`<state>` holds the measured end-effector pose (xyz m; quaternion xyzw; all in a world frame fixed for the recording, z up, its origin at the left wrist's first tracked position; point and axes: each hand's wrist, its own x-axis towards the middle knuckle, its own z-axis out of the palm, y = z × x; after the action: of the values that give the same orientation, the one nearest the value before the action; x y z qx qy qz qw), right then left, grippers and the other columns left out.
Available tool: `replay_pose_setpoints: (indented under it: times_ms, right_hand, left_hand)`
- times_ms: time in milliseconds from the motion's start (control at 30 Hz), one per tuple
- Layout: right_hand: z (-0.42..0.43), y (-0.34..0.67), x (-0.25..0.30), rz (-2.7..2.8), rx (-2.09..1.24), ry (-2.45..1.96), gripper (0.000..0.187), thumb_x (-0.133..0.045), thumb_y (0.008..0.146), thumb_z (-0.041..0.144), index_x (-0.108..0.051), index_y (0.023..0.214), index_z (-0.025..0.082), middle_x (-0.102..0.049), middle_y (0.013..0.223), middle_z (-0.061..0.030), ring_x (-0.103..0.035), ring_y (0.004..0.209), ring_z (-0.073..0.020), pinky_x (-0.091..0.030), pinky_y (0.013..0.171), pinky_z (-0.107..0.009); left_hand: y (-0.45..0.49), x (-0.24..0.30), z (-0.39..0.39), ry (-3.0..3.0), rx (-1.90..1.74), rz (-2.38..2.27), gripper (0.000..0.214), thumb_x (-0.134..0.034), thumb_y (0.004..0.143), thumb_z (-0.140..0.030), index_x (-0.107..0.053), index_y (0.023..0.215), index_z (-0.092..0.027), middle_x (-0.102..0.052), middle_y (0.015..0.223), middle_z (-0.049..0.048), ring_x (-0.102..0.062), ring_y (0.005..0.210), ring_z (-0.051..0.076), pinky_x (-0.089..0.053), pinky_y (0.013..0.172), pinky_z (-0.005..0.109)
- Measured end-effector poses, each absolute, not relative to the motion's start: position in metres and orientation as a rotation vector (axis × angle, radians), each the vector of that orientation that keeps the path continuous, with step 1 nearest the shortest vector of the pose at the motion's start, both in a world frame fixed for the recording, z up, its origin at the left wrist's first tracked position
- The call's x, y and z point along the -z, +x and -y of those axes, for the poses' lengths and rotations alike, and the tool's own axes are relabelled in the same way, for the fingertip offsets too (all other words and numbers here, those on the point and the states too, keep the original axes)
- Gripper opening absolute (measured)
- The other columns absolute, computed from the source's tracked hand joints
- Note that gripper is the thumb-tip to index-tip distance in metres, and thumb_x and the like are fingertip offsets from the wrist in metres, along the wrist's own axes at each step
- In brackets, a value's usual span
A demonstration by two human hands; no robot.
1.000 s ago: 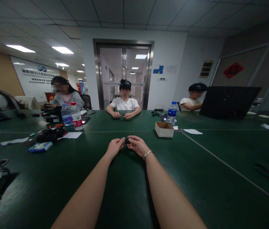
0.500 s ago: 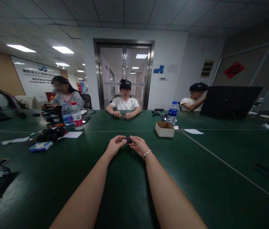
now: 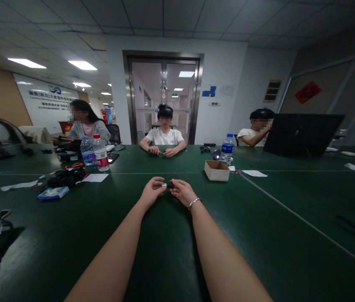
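Observation:
Both my forearms reach out over the dark green table (image 3: 259, 235). My left hand (image 3: 152, 192) and my right hand (image 3: 182, 192) meet in front of me and pinch a small black object with a silvery end (image 3: 169, 184) between their fingertips. The silvery end points toward my left fingers, the black body sits at my right fingers. A thin bracelet circles my right wrist. What the small object is stays too small to tell.
A small cardboard box (image 3: 216, 170) stands to the far right of my hands, a water bottle (image 3: 227, 148) behind it. Two bottles (image 3: 97, 152), black gear and papers lie at the left. An open laptop (image 3: 301, 134) stands at the right. Other people sit around the table.
My hands have lifted slightly and the small object now shows between the fingertips with its silvery end exposed; before, the fingers covered it more.

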<state>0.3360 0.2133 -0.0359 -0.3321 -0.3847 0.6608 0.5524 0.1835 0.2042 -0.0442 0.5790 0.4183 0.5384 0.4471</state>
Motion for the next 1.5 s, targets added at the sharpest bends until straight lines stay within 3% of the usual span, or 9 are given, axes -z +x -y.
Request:
replay_pose_setpoints:
  times_ms: [100,267,500,667,833,1000,1167,1333,1500]
  right_hand:
    - [-0.2135,0.3358,0.0358,0.915,-1.555,-0.790,0.012,-0.065,0.076,0.019,-0.057,0.077,0.010,-0.058,0.065,-0.0049,-0.055,0.049,-0.0096,-0.046,0.044,-0.017]
    - [-0.2127,0.3358,0.0347,0.932,-1.555,-0.804,0.008,-0.062,0.078,0.017,-0.058,0.077,0.010,-0.058,0.064,-0.0048,-0.055,0.049,-0.0095,-0.047,0.044,-0.017]
    - [-0.2150,0.3362,0.0379,0.916,-1.562,-0.775,0.013,-0.065,0.076,0.020,-0.057,0.077,0.010,-0.058,0.064,-0.0047,-0.055,0.049,-0.0096,-0.046,0.043,-0.016]
    - [-0.2156,0.3366,0.0389,0.921,-1.563,-0.778,0.013,-0.066,0.075,0.020,-0.058,0.076,0.010,-0.059,0.064,-0.0046,-0.056,0.049,-0.0098,-0.047,0.043,-0.017]
    - [-0.2152,0.3368,0.0380,0.915,-1.566,-0.780,0.009,-0.062,0.078,0.017,-0.058,0.077,0.009,-0.059,0.064,-0.0052,-0.056,0.048,-0.0099,-0.047,0.044,-0.017]
    - [-0.2157,0.3364,0.0383,0.919,-1.568,-0.782,0.006,-0.058,0.080,0.015,-0.057,0.079,0.009,-0.059,0.064,-0.0053,-0.056,0.049,-0.0101,-0.047,0.045,-0.017]
    - [-0.2155,0.3360,0.0387,0.912,-1.560,-0.783,0.007,-0.060,0.079,0.016,-0.057,0.078,0.010,-0.059,0.066,-0.0056,-0.056,0.048,-0.0100,-0.047,0.044,-0.017]
    - [-0.2145,0.3364,0.0384,0.927,-1.567,-0.787,0.007,-0.060,0.080,0.016,-0.057,0.077,0.010,-0.058,0.064,-0.0049,-0.056,0.049,-0.0099,-0.047,0.045,-0.017]
    - [-0.2149,0.3366,0.0381,0.917,-1.571,-0.783,0.008,-0.062,0.078,0.017,-0.057,0.077,0.010,-0.059,0.064,-0.0049,-0.056,0.049,-0.0101,-0.047,0.044,-0.017]
  left_hand:
    - [0.1853,0.0432,-0.2063,1.312,-1.313,-1.107,0.046,-0.065,0.066,-0.044,-0.053,0.099,-0.016,-0.059,0.088,0.0078,-0.059,0.067,0.013,-0.047,0.057,0.022]
    - [0.1901,0.0457,-0.2105,1.389,-1.119,-1.356,0.054,-0.036,0.077,-0.060,-0.055,0.068,-0.010,-0.058,0.061,0.0084,-0.054,0.047,0.013,-0.039,0.041,0.022]
    - [0.1889,0.0451,-0.2077,1.367,-1.238,-1.192,0.043,-0.064,0.066,-0.041,-0.049,0.099,-0.018,-0.058,0.087,0.0054,-0.059,0.064,0.013,-0.044,0.048,0.019]
    - [0.1889,0.0456,-0.2112,1.371,-1.136,-1.318,0.045,-0.041,0.078,-0.053,-0.055,0.071,-0.010,-0.058,0.069,0.0084,-0.056,0.051,0.013,-0.042,0.045,0.022]
    - [0.1880,0.0452,-0.2099,1.363,-1.243,-1.232,0.041,-0.068,0.063,-0.037,-0.052,0.094,-0.015,-0.056,0.099,0.0096,-0.059,0.063,0.013,-0.046,0.049,0.021]
    - [0.1874,0.0484,-0.2140,1.276,-1.146,-1.228,0.045,-0.050,0.073,-0.054,-0.056,0.074,-0.009,-0.058,0.076,0.0107,-0.057,0.059,0.014,-0.046,0.050,0.022]
    - [0.1882,0.0466,-0.2115,1.310,-1.223,-1.200,0.043,-0.067,0.064,-0.044,-0.054,0.093,-0.015,-0.056,0.097,0.0096,-0.059,0.064,0.013,-0.046,0.049,0.021]
    - [0.1892,0.0435,-0.2099,1.281,-1.149,-1.206,0.045,-0.053,0.073,-0.054,-0.056,0.075,-0.009,-0.058,0.077,0.0096,-0.056,0.059,0.012,-0.046,0.049,0.021]
    - [0.1885,0.0448,-0.2112,1.284,-1.177,-1.188,0.043,-0.067,0.062,-0.048,-0.055,0.087,-0.014,-0.057,0.087,0.0075,-0.058,0.061,0.013,-0.047,0.050,0.022]
